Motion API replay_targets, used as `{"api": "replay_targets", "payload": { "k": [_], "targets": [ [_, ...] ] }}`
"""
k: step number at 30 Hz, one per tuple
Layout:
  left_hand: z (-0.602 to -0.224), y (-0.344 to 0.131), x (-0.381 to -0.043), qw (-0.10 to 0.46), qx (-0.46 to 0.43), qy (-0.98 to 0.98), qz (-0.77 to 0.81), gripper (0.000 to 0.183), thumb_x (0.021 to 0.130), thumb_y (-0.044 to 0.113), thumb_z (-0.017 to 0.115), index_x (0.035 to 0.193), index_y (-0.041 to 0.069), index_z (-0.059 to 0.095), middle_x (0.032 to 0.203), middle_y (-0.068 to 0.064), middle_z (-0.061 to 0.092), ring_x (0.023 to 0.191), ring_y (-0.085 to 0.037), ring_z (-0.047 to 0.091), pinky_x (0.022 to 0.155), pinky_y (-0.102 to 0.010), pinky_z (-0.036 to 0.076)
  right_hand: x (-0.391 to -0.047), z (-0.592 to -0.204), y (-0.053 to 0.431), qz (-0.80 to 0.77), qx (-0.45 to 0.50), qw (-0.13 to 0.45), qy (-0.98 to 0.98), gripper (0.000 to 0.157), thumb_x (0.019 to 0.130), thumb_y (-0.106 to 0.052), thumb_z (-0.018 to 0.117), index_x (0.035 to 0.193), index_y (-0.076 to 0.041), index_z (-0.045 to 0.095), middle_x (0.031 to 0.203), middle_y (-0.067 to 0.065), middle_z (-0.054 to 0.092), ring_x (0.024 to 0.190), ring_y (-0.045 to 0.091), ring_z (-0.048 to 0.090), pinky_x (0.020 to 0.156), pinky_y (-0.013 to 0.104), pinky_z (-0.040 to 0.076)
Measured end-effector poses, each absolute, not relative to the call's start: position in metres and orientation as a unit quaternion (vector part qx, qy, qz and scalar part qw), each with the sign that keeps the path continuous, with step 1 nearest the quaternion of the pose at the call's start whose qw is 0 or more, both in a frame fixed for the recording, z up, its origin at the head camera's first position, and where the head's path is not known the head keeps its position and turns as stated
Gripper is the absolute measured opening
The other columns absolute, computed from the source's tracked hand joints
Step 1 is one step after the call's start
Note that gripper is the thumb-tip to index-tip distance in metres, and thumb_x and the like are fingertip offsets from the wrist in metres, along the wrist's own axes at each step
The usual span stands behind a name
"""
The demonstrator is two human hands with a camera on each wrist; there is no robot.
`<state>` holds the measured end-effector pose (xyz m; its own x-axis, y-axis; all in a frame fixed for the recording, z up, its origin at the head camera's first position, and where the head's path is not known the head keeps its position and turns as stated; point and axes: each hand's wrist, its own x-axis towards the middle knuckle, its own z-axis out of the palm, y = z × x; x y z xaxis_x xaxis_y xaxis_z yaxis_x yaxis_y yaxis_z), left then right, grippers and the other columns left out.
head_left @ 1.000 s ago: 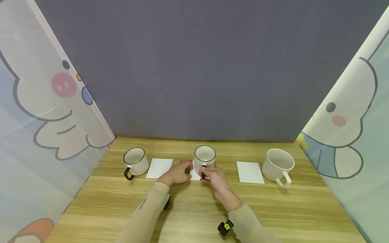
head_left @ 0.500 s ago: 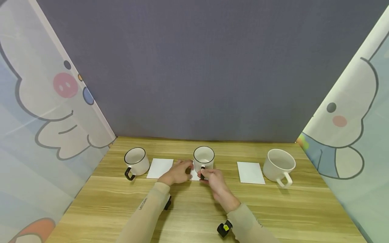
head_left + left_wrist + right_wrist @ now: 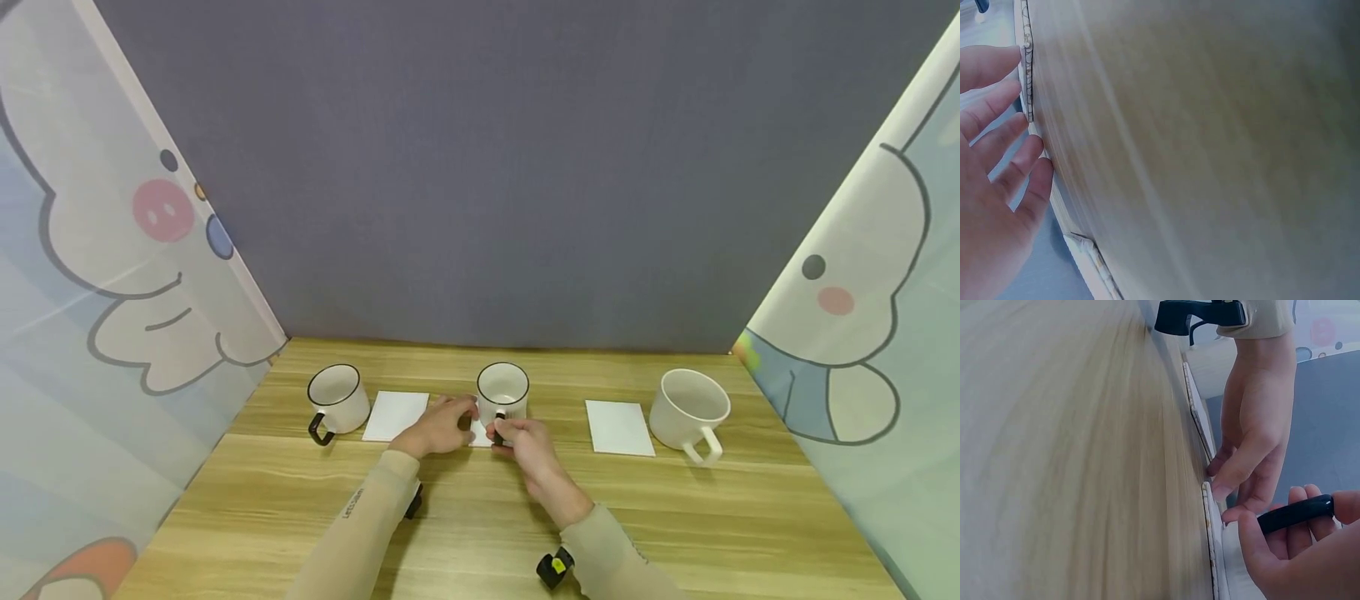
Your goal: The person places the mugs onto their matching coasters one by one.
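A white mug with a dark rim stands upright over the middle white square coaster. My right hand pinches its black handle between thumb and fingers, as the right wrist view also shows. At the coaster's left side is my left hand, arched, with the thumb and fingertips right at the edge. In the left wrist view those fingers are spread and fairly straight along the thin coaster edge. The mug covers much of the coaster.
To the left, a black-handled white mug stands beside another white coaster. To the right are a third coaster and a larger all-white mug. A dark grey panel rises behind the wooden table.
The middle mug has shifted slightly left and toward me, with my right hand on its handle. My left hand has stayed at the coaster. The other mugs and coasters stand as before.
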<state>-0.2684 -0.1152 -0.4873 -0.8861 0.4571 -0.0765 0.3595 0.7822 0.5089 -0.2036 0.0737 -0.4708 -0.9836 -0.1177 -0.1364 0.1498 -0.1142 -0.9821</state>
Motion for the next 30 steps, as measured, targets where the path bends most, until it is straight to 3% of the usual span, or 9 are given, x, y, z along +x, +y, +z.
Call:
{"api": "replay_targets", "payload": {
  "k": [7, 13, 22, 30],
  "targets": [
    [-0.485, -0.114, -0.268, 0.098, 0.218, 0.941, 0.241, 0.022, 0.09, 0.021, 0.072, 0.109, 0.02, 0.061, 0.153, -0.006, 0.046, 0.133, -0.034, 0.042, 0.107, -0.056, 0.036, -0.203, -0.471, 0.076, -0.734, 0.0, 0.089, 0.673, 0.029, 0.102, -0.014, 0.057, 0.105, 0.013, 0.067, 0.104, 0.014, 0.066, 0.096, 0.018, 0.059, 0.097, 0.05, 0.05],
    [-0.486, -0.113, -0.267, 0.096, 0.223, 0.94, 0.239, 0.022, 0.09, 0.021, 0.072, 0.108, 0.021, 0.061, 0.154, -0.007, 0.045, 0.13, -0.033, 0.043, 0.106, -0.055, 0.036, -0.202, -0.472, 0.082, -0.718, -0.005, 0.067, 0.693, 0.03, 0.101, -0.012, 0.058, 0.109, 0.017, 0.065, 0.107, 0.014, 0.063, 0.097, 0.02, 0.062, 0.094, 0.05, 0.052],
    [-0.487, -0.115, -0.268, 0.094, 0.223, 0.941, 0.237, 0.021, 0.09, 0.021, 0.072, 0.107, 0.022, 0.06, 0.153, -0.007, 0.045, 0.129, -0.033, 0.044, 0.106, -0.054, 0.035, -0.202, -0.459, 0.101, -0.688, 0.002, 0.043, 0.724, 0.022, 0.098, -0.005, 0.058, 0.103, 0.015, 0.066, 0.098, 0.024, 0.069, 0.092, 0.03, 0.067, 0.088, 0.05, 0.055],
    [-0.483, -0.114, -0.266, 0.1, 0.224, 0.938, 0.245, 0.021, 0.09, 0.019, 0.072, 0.107, 0.021, 0.06, 0.154, -0.007, 0.044, 0.132, -0.035, 0.042, 0.108, -0.057, 0.032, -0.202, -0.44, 0.119, -0.653, -0.012, 0.022, 0.757, 0.02, 0.097, -0.005, 0.061, 0.101, 0.013, 0.068, 0.091, 0.017, 0.07, 0.089, 0.032, 0.068, 0.083, 0.046, 0.057]
  ]
}}
